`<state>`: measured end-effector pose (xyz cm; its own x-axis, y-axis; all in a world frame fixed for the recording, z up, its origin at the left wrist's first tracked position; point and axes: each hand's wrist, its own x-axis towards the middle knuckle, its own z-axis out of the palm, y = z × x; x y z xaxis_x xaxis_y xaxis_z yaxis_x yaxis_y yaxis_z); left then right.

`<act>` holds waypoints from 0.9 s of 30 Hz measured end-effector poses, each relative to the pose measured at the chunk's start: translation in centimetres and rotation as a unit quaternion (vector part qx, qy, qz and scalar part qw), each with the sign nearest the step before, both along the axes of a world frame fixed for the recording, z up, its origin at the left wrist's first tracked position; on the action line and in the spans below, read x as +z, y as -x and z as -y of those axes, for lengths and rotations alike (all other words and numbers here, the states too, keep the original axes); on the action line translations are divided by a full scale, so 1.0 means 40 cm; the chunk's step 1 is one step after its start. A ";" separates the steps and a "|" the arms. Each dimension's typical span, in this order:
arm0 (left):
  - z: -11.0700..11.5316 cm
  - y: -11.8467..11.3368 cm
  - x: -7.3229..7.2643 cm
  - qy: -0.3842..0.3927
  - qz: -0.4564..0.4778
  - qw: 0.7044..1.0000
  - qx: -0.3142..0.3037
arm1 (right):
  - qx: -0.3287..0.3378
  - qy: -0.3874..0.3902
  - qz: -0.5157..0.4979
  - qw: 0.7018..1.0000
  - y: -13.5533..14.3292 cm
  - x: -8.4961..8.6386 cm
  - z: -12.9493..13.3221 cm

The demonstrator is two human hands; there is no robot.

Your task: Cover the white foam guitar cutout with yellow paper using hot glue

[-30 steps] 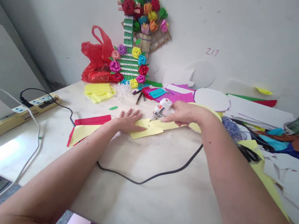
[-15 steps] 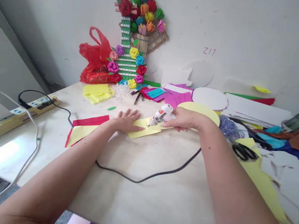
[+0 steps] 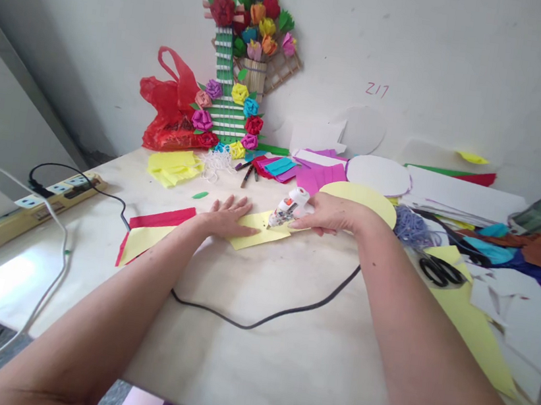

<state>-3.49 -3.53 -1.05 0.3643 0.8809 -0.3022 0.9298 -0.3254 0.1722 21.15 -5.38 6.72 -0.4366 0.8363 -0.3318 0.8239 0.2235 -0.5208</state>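
Observation:
My right hand [image 3: 323, 213] is wrapped round a white hot glue gun [image 3: 290, 206], its nozzle pointing down at a piece of yellow card [image 3: 252, 235]. Whether the tip touches the card I cannot tell. With fingers spread, my left hand [image 3: 226, 218] lies flat on the card's left end. Partly under my left forearm is another yellow piece with red edging [image 3: 146, 239]. A yellow oval card [image 3: 371, 197] lies just behind my right hand. The black cord [image 3: 254, 325] loops across the table in front of both hands.
A power strip [image 3: 46, 203] lies along the left edge. Paper flower crafts [image 3: 230, 111] and a red plastic bag [image 3: 171, 106] stand against the wall. On the right are black-handled scissors [image 3: 441, 271], a tangle of purple yarn [image 3: 414, 227] and white paper scraps [image 3: 528, 323].
The whole view has shifted very slightly. My left hand stays flat on the card, and the glue gun in my right hand keeps nearly the same place over it.

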 end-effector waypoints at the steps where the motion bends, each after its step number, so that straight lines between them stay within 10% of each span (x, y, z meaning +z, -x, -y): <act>1: -0.002 0.001 -0.002 -0.001 0.000 1.000 0.000 | 0.002 0.001 -0.003 1.000 0.000 -0.001 0.000; 27: 0.002 -0.005 0.003 0.003 -0.006 1.000 0.006 | -0.001 -0.002 0.081 0.997 0.046 0.031 0.023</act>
<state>-3.30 -3.61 -0.93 0.3508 0.8831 -0.3115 0.9353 -0.3141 0.1626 19.32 -6.30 7.96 -0.3758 0.8388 -0.3940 0.8976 0.2236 -0.3800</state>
